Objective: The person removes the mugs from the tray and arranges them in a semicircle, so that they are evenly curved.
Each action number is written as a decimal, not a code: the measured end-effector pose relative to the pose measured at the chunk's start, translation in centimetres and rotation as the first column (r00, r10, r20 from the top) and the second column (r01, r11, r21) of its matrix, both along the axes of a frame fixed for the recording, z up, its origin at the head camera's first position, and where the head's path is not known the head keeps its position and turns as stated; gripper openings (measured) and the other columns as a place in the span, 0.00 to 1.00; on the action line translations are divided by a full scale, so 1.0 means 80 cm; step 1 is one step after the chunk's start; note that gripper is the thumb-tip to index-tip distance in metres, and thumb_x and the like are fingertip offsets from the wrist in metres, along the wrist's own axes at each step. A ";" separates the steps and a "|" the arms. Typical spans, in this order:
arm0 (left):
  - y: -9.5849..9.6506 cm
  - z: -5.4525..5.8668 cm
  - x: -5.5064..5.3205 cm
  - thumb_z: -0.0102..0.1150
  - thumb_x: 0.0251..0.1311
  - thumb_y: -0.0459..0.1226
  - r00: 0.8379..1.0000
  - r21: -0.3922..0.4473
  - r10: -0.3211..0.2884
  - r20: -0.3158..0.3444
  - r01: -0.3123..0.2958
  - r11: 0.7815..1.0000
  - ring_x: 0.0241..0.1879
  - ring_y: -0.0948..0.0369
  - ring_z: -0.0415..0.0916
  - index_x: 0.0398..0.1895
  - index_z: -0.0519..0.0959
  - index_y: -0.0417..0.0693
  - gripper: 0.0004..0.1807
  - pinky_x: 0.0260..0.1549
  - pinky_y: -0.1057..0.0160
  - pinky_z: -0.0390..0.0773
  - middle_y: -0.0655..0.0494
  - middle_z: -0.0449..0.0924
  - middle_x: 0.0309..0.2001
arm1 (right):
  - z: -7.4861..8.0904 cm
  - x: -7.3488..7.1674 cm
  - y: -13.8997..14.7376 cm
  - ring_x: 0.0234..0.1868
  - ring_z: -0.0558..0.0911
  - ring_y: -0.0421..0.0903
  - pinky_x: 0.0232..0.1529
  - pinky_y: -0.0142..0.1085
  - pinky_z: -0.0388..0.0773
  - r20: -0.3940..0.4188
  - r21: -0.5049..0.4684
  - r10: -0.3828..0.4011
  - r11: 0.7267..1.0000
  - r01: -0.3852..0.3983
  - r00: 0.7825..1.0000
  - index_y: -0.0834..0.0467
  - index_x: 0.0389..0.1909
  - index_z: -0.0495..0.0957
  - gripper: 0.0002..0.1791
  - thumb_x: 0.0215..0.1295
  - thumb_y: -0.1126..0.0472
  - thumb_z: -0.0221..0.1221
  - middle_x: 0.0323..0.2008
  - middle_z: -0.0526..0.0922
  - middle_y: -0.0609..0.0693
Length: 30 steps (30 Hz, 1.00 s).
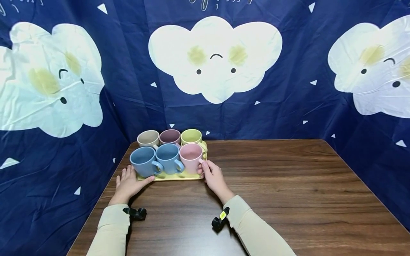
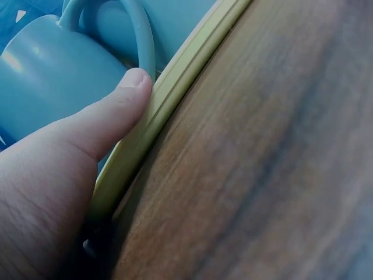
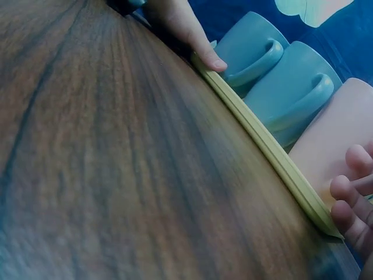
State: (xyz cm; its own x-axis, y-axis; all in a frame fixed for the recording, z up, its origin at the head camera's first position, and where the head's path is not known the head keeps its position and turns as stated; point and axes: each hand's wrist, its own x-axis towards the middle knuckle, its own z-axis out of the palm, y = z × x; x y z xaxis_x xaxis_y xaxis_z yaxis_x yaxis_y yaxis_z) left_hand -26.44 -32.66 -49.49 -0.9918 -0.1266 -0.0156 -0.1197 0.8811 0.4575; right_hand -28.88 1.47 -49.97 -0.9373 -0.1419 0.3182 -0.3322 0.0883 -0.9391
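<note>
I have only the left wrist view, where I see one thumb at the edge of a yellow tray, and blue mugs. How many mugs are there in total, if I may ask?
Observer: Six, in two rows of three, as the head view shows.
Operator: Thank you. And where is the right hand?
Observer: It is at the handle of the pink mug, the last one on the right in the front row.
Operator: Which mug stands behind that one?
Observer: A yellow-green mug, at the right end of the back row.
</note>
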 end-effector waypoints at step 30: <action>-0.005 -0.010 -0.001 0.58 0.52 0.74 0.999 -0.036 -0.006 -0.049 0.004 0.999 0.75 0.27 0.34 0.79 0.41 0.31 0.71 0.67 0.26 0.33 0.25 0.41 0.77 | 0.016 0.024 0.023 0.22 0.79 0.47 0.23 0.34 0.78 -0.018 -0.270 0.104 0.957 -0.105 0.994 0.80 0.32 0.72 0.19 0.80 0.69 0.44 0.23 0.77 0.73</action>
